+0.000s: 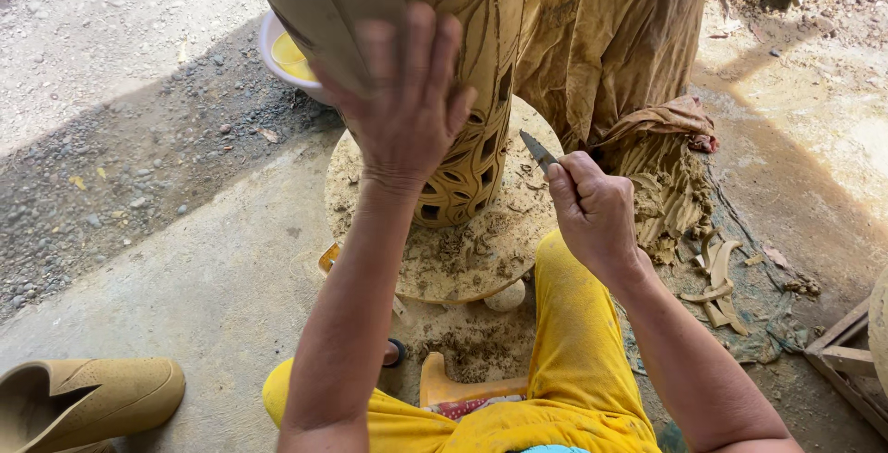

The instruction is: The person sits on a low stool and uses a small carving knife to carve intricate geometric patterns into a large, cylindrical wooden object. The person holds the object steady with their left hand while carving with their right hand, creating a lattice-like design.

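I see the left hand (407,106) pressed flat against the wall of the tall, unfired tan clay vase with carved leaf-shaped cut-outs (476,65), fingers spread and apart, its grip closed on nothing. The vase stands upright on a round, clay-crusted turntable disc (444,259), which rests on the concrete floor (213,277). The right hand (597,213) has its grip clamped on a small dark-bladed knife (538,151); the blade tip points up and left, just beside the lower right side of the vase, and I cannot tell whether it touches the clay. Curled strips of trimmed clay (717,273) lie on the floor right of the disc. A mustard-coloured cloth (610,37) hangs behind the vase. A white bowl with yellow contents (287,54) sits behind the vase at left.
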